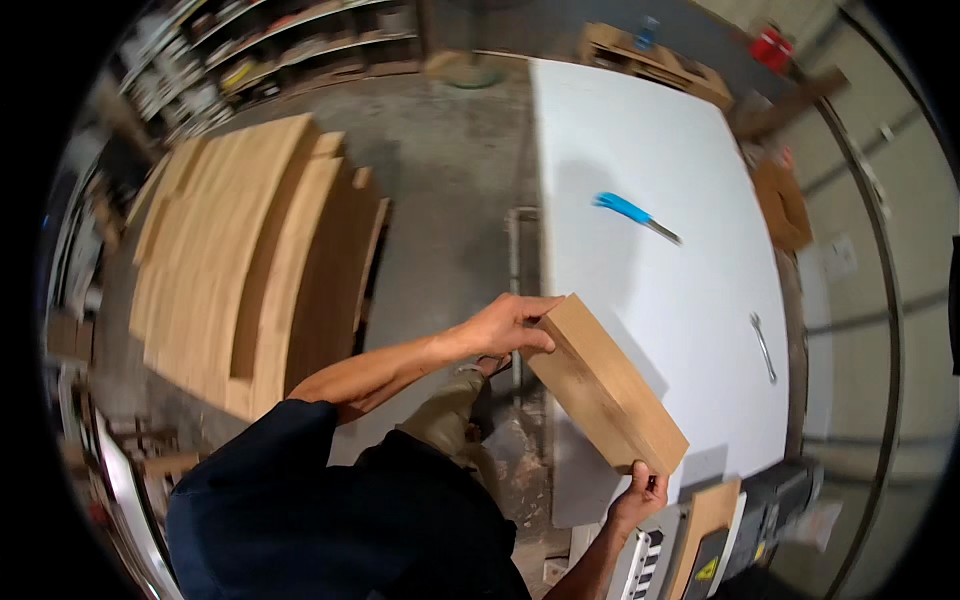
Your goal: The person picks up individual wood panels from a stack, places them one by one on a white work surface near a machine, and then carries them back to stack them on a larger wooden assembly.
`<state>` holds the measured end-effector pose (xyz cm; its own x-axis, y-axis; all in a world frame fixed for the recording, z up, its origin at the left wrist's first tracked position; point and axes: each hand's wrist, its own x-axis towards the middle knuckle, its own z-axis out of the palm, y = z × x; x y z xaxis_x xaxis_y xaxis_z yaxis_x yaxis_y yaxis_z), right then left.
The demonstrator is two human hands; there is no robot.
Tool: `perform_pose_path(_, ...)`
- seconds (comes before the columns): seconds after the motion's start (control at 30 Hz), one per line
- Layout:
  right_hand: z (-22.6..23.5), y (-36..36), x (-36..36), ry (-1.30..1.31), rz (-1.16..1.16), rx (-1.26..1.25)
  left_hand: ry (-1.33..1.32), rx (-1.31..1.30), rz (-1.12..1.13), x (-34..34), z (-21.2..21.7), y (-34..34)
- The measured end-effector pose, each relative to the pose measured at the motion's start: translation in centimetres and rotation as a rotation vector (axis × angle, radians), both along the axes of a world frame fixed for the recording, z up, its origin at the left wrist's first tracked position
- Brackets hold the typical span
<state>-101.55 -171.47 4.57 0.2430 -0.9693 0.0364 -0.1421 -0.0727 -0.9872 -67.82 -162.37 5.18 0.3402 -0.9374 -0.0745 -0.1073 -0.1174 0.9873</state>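
Observation:
A rectangular wooden block (pixel 615 385) is held up between my hands, tilted over the near left part of a white tabletop (pixel 680 140). My left hand (pixel 515 327) grips its far left end, thumb on one face and fingers round the edge. At the opposite, near right end, my right hand (pixel 640 498) pinches the lower corner. Farther up the tabletop lies a utility knife (pixel 637 215) with a blue handle. A metal wrench (pixel 763 348) rests near the right edge of the table.
Big stacks of wooden boards (pixel 220 240) stand on the floor to the left. A machine (pixel 740 530) with a yellow warning label sits at the table's near end. Shelves (pixel 300 40) line the far left; a wooden crate (pixel 655 65) stands beyond the table.

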Motion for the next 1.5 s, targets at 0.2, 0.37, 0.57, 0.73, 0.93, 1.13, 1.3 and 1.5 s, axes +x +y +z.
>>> perform_pose_path(0.2, 0.6, 4.7, 5.1, -0.112, 0.483, 0.088, 0.077, 0.092, 0.443, -4.5, -0.8, 21.1)
perform_pose_path(0.37, -1.7, 9.8, 9.8, 0.248, 0.797, 0.133, 0.12, 0.32, 0.829, -9.6, -0.5, 35.2)
perform_pose_path(0.57, 3.0, 25.3, 17.8, 0.424, 1.293, 0.039, 0.3, 0.298, 1.235, -18.0, -5.8, 50.9)
perform_pose_path(0.73, -0.8, 39.3, 22.8, 0.328, 1.416, 0.294, 0.501, 0.312, 1.511, -22.7, -5.1, 62.8)
perform_pose_path(0.93, -2.0, 56.8, 27.9, 0.363, 1.664, 0.208, 0.722, -0.094, 1.782, -25.4, -7.5, 75.7)
perform_pose_path(1.13, -2.9, 70.1, 33.8, 0.461, 1.829, 0.158, 0.681, -0.198, 1.949, -24.5, -7.4, 86.3)
perform_pose_path(1.3, -3.4, 80.4, 41.2, 0.468, 1.908, 0.131, 0.693, -0.194, 1.967, -18.9, -6.8, 94.4)
perform_pose_path(1.5, -4.7, 93.2, 52.0, 0.412, 1.956, 0.116, 0.77, -0.199, 1.944, -9.0, -9.0, 105.6)
